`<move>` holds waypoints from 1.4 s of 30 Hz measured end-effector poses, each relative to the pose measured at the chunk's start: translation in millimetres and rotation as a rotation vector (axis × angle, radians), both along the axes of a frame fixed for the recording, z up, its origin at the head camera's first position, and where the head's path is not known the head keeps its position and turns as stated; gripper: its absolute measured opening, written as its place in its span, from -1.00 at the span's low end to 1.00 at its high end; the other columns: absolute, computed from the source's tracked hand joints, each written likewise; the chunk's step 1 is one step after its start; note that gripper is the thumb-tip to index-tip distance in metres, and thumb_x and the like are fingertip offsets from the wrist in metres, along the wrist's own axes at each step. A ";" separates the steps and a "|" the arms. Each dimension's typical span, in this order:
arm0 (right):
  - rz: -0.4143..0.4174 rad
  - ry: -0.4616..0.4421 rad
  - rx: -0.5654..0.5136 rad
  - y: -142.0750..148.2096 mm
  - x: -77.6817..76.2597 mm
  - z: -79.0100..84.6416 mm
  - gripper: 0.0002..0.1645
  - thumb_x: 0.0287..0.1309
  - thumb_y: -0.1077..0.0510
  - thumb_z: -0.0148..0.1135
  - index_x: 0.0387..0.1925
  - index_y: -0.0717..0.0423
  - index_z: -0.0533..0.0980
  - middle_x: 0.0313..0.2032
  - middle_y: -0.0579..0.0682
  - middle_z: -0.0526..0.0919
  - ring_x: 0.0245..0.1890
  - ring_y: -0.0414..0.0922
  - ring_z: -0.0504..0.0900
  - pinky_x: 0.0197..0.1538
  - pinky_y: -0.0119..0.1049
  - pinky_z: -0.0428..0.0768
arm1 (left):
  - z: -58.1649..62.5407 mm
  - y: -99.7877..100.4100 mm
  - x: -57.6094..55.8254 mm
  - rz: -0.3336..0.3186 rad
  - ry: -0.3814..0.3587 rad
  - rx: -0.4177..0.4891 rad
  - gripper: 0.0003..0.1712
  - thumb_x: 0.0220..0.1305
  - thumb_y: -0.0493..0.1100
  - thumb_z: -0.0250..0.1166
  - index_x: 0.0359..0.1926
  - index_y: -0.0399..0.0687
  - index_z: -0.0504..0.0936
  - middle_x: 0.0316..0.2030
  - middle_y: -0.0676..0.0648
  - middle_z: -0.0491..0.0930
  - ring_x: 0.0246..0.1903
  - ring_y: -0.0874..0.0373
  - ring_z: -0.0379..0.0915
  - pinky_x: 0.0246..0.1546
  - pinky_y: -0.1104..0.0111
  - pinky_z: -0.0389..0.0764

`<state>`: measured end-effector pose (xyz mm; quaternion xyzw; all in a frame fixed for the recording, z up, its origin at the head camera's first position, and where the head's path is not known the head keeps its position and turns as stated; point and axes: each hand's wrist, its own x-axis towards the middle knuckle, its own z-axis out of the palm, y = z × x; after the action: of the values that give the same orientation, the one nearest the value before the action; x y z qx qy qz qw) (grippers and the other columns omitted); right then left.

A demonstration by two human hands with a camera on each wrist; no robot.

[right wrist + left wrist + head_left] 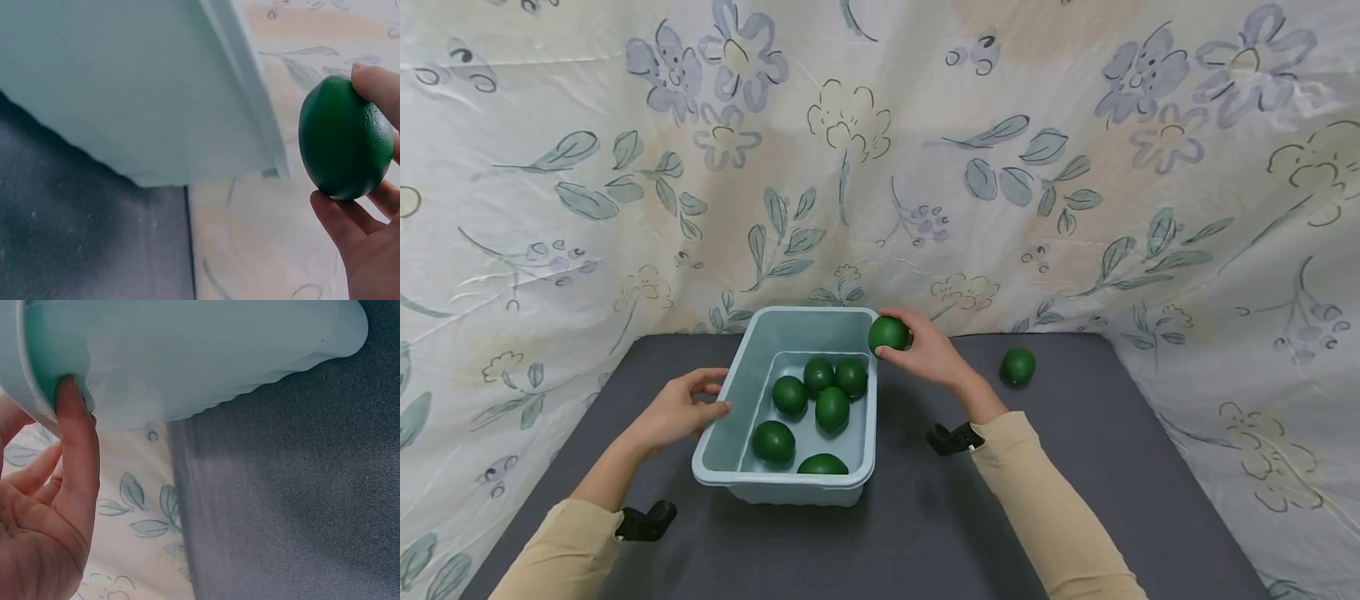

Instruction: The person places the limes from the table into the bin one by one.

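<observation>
A pale blue-green plastic tub (707, 462) holds several glossy green limes (832, 410). My left hand (679, 408) grips the tub's left rim; in the left wrist view a fingertip (70, 394) presses the outer wall just under the lip. At the far right corner of the tub, my right hand (928, 348) holds a lime (887, 333) between thumb and fingers, level with the rim. That same lime (344, 139) appears egg-shaped and smooth in the right wrist view, beside the tub's outer wall (156, 94).
Another lime (1018, 365) lies on the dark grey tabletop (1075, 467), to the right of my right hand. A floral cloth (880, 167) hangs behind the table and along its sides. Each wrist wears a black strap (953, 438).
</observation>
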<state>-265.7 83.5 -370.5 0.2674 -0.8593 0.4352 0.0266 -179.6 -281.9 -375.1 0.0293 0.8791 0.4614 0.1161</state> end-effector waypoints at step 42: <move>0.262 0.056 0.119 -83.1 16.2 27.0 -0.29 0.11 0.00 0.25 0.28 0.01 0.26 0.22 -0.03 0.33 0.05 -0.17 0.41 -0.06 -0.37 0.48 | 2.5 0.5 1.0 -0.018 0.003 0.027 -0.24 0.22 -0.17 0.23 0.35 -0.24 0.08 0.06 -0.38 0.31 -0.26 0.05 0.54 -0.44 0.22 0.60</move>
<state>-249.5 0.3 -343.4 0.3904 -0.8402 0.3756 -0.0226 -178.6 -281.4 -372.6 0.0396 0.8726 0.4722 0.1184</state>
